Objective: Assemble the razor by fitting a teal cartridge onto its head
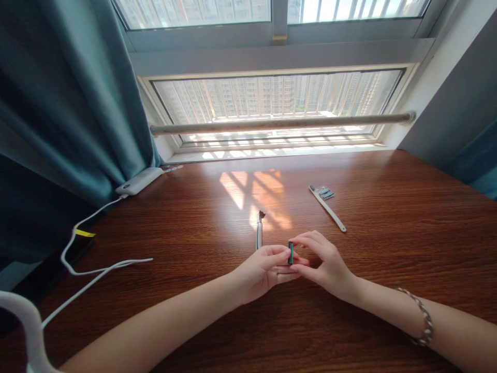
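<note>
Between my hands is a small black-and-green razor cartridge [291, 253], standing on its narrow end. The thumb and fingers of my left hand [267, 267] pinch it from the left. My right hand [325, 263] has its index finger at the cartridge's top and its thumb near the bottom. Just beyond my left hand is a silver razor handle [259, 232] with a dark connector at its far end. My hand hides its near end, so I cannot tell whether it rests on the table.
A white toothbrush [330, 211] lies right of centre, beside a clear pack of cartridges [325, 193]. A white power strip [140, 181] with a white cable [93, 213] sits at the left by the curtain [77, 93]. The brown wooden table [186, 223] reaches the window.
</note>
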Action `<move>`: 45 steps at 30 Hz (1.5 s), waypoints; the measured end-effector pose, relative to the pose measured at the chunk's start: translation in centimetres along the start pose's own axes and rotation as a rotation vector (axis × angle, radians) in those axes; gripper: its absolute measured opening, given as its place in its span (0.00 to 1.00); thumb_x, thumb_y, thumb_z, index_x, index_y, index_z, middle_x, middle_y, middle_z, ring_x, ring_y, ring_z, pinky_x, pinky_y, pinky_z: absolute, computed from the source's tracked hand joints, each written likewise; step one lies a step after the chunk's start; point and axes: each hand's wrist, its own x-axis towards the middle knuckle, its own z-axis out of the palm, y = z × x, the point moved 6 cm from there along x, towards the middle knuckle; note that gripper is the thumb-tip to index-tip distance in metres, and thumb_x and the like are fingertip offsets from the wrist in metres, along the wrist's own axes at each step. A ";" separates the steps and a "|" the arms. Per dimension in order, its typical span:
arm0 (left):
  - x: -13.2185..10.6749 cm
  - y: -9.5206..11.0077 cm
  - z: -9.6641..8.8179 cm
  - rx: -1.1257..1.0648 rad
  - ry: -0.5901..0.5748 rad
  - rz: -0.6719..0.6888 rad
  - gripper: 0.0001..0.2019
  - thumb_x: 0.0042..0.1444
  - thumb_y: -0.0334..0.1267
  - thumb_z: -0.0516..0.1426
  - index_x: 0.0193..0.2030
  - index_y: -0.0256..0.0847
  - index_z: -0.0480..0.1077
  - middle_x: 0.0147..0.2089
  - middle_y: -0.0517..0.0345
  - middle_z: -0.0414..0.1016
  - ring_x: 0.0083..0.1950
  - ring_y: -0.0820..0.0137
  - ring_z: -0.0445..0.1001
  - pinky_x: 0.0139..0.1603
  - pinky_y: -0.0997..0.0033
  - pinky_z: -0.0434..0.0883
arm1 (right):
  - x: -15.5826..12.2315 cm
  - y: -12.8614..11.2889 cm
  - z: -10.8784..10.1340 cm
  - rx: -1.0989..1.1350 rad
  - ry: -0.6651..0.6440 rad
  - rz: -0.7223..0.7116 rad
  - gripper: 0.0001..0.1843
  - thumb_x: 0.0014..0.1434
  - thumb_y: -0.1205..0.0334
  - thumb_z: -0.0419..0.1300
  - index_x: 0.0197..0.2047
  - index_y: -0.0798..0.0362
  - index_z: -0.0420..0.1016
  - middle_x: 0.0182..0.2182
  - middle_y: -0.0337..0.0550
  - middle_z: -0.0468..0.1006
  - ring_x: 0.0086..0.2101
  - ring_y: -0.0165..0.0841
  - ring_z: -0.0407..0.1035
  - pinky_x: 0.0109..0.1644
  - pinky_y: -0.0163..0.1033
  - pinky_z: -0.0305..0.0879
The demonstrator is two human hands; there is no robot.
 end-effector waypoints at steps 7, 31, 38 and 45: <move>0.1 0.1 0.2 0.005 -0.009 0.043 0.12 0.55 0.38 0.52 0.38 0.29 0.70 0.45 0.41 0.71 0.43 0.69 0.71 0.54 0.64 0.60 | -0.2 -0.1 0.1 -0.046 0.022 -0.011 0.19 0.48 0.63 0.62 0.45 0.51 0.67 0.37 0.45 0.70 0.39 0.37 0.63 0.42 0.42 0.62; 0.0 4.9 -1.5 0.240 0.110 0.254 0.14 0.50 0.43 0.56 0.34 0.30 0.71 0.36 0.46 0.74 0.41 0.65 0.71 0.46 0.66 0.64 | 5.8 -1.7 0.4 -0.240 -0.034 -0.233 0.15 0.43 0.64 0.60 0.38 0.54 0.67 0.31 0.44 0.72 0.34 0.36 0.62 0.39 0.41 0.60; -1.1 10.5 -4.6 1.290 0.678 0.521 0.15 0.49 0.48 0.53 0.24 0.37 0.64 0.23 0.60 0.65 0.26 0.72 0.63 0.27 0.73 0.57 | 6.0 3.8 0.1 0.108 0.063 0.141 0.16 0.46 0.60 0.61 0.40 0.54 0.70 0.29 0.42 0.72 0.29 0.31 0.65 0.34 0.38 0.62; 0.0 9.1 -6.3 1.699 0.755 0.335 0.11 0.47 0.44 0.53 0.22 0.39 0.62 0.23 0.60 0.65 0.25 0.72 0.61 0.25 0.73 0.51 | 5.6 6.2 1.4 0.386 0.009 0.374 0.21 0.45 0.56 0.63 0.42 0.56 0.70 0.28 0.41 0.71 0.26 0.27 0.63 0.30 0.34 0.61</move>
